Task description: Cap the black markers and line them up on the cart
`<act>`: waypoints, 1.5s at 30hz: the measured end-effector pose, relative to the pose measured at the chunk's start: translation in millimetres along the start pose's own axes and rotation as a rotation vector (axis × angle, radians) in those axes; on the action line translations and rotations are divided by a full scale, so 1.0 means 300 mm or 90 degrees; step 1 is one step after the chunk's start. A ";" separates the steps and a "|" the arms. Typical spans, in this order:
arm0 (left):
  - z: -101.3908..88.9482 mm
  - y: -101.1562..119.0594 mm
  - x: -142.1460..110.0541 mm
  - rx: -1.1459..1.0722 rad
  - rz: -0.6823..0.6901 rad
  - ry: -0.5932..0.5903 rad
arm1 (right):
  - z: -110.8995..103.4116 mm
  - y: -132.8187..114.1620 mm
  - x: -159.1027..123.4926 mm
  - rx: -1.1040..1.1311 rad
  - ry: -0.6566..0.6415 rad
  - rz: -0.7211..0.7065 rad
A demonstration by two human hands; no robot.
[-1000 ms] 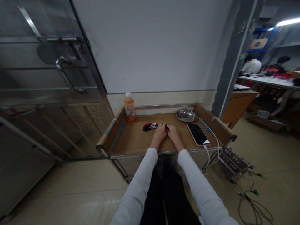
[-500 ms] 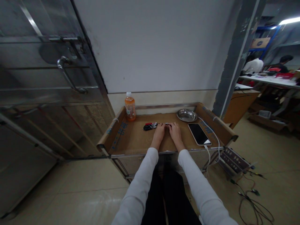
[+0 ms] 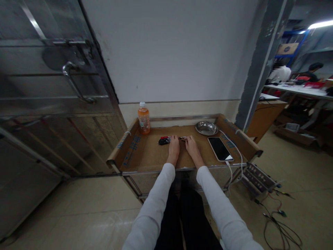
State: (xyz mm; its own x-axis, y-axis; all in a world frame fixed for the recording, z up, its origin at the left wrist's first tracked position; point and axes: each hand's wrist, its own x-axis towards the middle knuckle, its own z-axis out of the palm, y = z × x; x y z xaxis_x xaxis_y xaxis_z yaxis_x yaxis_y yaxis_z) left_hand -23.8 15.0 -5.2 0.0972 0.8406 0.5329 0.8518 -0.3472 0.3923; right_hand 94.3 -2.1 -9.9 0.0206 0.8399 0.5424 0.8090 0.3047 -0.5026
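A bunch of several pens (image 3: 164,140), mostly black with a red one among them, lies sideways on the cardboard-lined top of a small cart (image 3: 148,159). My left hand (image 3: 174,148) is closed over the middle of the bunch, its fingers curled down on it. At the right end of the pens is my right hand (image 3: 191,146), fingers bent and closed on the tips. A short stretch of pens shows between the two hands. My fingertips are partly hidden by the backs of the hands.
An orange drink bottle (image 3: 144,118) stands at the back left corner. On the right are a shallow metal dish (image 3: 206,128) and a phone (image 3: 220,149) with a white cable (image 3: 238,151). Raised cardboard sides edge the cart. Cables (image 3: 279,225) lie on the floor.
My left hand has shifted slightly left along the pens and turned more upright. The gap between my hands is a little wider. The pens have hardly moved.
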 end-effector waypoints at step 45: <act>-0.089 0.066 -0.039 0.132 0.009 -0.071 | -0.038 -0.043 -0.010 -0.194 -0.085 0.035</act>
State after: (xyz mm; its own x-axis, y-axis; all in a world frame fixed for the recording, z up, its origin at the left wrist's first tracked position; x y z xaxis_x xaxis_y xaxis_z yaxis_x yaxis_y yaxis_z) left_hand -21.7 -12.8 16.2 0.1556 0.8810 0.4468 0.9364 -0.2755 0.2172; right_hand 90.4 -13.6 2.8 0.0076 0.9091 0.4165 0.9476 0.1265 -0.2935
